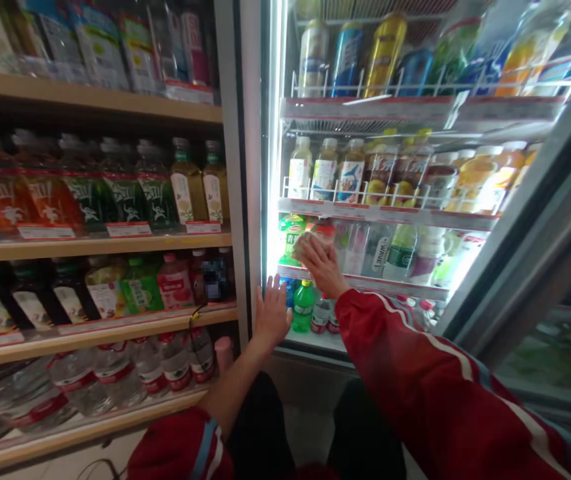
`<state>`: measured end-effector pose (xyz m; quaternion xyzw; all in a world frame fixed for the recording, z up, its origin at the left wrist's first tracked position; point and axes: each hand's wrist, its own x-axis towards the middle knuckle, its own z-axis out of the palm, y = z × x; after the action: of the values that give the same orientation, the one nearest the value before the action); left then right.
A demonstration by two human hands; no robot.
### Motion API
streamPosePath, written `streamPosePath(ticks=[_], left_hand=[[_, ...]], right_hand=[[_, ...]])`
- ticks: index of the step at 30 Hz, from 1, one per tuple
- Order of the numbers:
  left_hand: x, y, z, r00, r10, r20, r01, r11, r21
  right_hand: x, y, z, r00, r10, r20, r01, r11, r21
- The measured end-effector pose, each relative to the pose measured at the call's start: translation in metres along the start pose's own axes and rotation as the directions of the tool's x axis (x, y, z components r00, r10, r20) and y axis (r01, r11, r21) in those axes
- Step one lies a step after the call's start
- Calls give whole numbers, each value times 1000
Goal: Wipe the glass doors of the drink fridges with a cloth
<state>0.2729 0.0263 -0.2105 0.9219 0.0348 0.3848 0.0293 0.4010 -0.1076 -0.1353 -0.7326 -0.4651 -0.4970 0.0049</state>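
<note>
My right hand [321, 264] reaches into the open drinks fridge and is closed round a small pale bottle [304, 242] at the left end of the third shelf [365, 283], beside a green-labelled bottle [291, 237]. My left hand [271, 313] lies flat with its fingers spread against the fridge's left frame [251, 200], just above the bottom shelf, where a green bottle [303, 307] stands. Both sleeves are red with white stripes.
The fridge's glass door [540, 247] stands swung open at the right. Wire shelves above hold cans and several juice bottles. Wooden shelves [95, 243] at the left carry rows of bottled drinks and water bottles at the bottom.
</note>
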Motion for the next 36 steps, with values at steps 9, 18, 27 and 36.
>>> streamPosePath(ticks=[9,18,27,36], left_hand=[[24,23,-3,996,93,-12,-93,995,25],[33,45,0,989,146,-16,-146,989,33],[41,62,-1,980,194,-39,-194,981,8],[43,76,4,971,236,-26,-236,972,-13]], right_hand=[[-28,15,-7,999,53,-13,-53,998,-21],[-64,21,-12,997,37,64,-37,999,-8],[-56,50,-24,980,177,-86,-183,981,-62],[-102,38,-21,994,97,48,-95,994,-59]])
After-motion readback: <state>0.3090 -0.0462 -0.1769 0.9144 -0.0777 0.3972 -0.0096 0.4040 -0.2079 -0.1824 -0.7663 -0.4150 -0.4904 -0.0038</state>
